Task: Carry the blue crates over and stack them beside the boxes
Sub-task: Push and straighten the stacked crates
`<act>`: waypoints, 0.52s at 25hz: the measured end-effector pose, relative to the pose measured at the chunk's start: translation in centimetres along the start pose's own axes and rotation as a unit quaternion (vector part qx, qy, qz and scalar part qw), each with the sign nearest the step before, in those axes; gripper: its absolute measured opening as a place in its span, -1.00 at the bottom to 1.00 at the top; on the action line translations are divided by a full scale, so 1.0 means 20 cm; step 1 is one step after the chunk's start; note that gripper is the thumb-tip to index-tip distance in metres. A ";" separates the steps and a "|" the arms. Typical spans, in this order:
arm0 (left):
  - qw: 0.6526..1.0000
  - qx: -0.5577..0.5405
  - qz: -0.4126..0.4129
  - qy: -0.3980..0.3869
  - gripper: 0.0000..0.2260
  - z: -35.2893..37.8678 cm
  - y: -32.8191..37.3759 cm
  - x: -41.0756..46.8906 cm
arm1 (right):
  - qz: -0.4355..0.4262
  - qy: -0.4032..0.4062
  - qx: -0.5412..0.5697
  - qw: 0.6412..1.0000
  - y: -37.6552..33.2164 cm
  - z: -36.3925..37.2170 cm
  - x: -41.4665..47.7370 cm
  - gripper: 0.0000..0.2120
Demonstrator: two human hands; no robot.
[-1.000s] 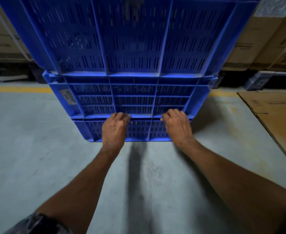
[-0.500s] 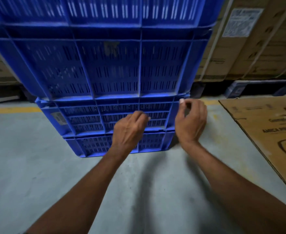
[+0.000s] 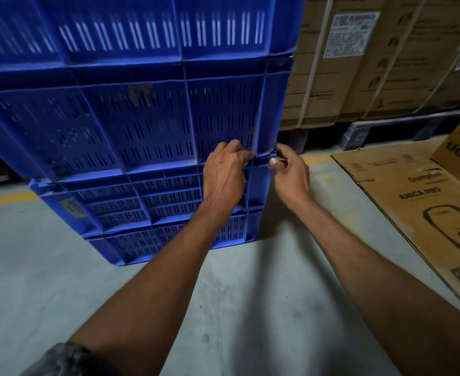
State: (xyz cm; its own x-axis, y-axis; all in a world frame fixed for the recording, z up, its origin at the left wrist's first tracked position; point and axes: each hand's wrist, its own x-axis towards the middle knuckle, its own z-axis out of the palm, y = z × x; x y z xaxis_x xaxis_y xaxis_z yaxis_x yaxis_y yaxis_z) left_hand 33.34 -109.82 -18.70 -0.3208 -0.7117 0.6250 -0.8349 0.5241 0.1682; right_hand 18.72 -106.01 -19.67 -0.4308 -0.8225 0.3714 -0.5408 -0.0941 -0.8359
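While both hands work the right-centre seam of the blue crates (image 3: 142, 118) stacked on the floor (image 3: 47, 280), left hand (image 3: 224, 172) grasping a rim, right hand (image 3: 288, 172) pinching the corner; its grip looks slight, fingers could get nipped, or the tall stack could lean toward the boxes (image 3: 359, 63).

left arm (image 3: 153, 283): bare forearm, dark mottled short sleeve (image 3: 58, 360) at upper arm | right arm (image 3: 380, 272): bare, no sleeve visible

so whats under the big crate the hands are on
Two shallower blue crates sit stacked under the big crate, the lowest on the concrete floor. Their insides are covered from view. Both hands meet at its lower right corner.
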 end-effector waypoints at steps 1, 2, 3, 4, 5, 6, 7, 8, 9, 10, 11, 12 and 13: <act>1.000 -0.003 0.010 0.003 -0.72 0.00 -0.01 0.00 | -0.003 0.024 -0.041 0.999 0.00 0.00 0.01 -0.70; 1.000 -0.008 0.020 0.004 -0.73 0.00 -0.01 0.01 | -0.008 0.040 -0.074 0.996 0.01 0.01 0.01 -0.72; 0.999 -0.017 0.030 0.006 -0.75 0.00 -0.02 0.00 | -0.013 0.051 -0.099 0.994 0.02 0.02 0.02 -0.74; 0.999 -0.028 0.039 0.010 -0.77 0.00 -0.02 0.00 | -0.016 0.059 -0.117 0.991 0.03 0.03 0.01 -0.75; 0.998 -0.037 0.045 0.014 -0.78 0.00 -0.03 0.00 | -0.021 0.068 -0.132 0.989 0.04 0.04 0.01 -0.75; 0.998 -0.045 0.048 0.017 -0.80 0.00 -0.04 0.00 | -0.028 0.076 -0.146 0.986 0.05 0.04 0.01 -0.75; 0.997 -0.050 0.049 0.021 -0.82 0.01 -0.04 0.00 | -0.038 0.081 -0.153 0.984 0.05 0.04 0.00 -0.75; 0.997 -0.052 0.051 0.024 -0.83 0.02 -0.04 0.01 | -0.044 0.082 -0.153 0.984 0.05 0.04 0.00 -0.74; 0.997 -0.052 0.054 0.025 -0.83 0.03 -0.04 0.01 | -0.045 0.080 -0.150 0.984 0.06 0.04 0.00 -0.74; 0.997 -0.051 0.056 0.020 -0.83 0.03 -0.04 0.01 | -0.039 0.076 -0.143 0.986 0.07 0.04 0.00 -0.73; 0.997 -0.049 0.059 0.003 -0.81 0.03 -0.03 0.00 | -0.026 0.071 -0.136 0.988 0.08 0.04 -0.02 -0.71; 0.997 -0.044 0.064 -0.021 -0.78 0.02 -0.02 -0.02 | -0.009 0.074 -0.132 0.988 0.07 0.04 -0.05 -0.69; 0.996 -0.037 0.071 -0.044 -0.77 -0.01 -0.02 -0.03 | 0.002 0.091 -0.134 0.987 0.05 0.04 -0.10 -0.67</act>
State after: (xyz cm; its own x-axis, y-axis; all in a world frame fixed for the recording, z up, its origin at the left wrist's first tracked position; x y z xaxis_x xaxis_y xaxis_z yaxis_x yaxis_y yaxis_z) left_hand 33.93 -109.42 -18.94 -0.4731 -0.6649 0.5780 -0.7443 0.6527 0.1416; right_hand 19.70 -104.86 -21.61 -0.5419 -0.7064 0.4553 -0.7002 0.0798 -0.7095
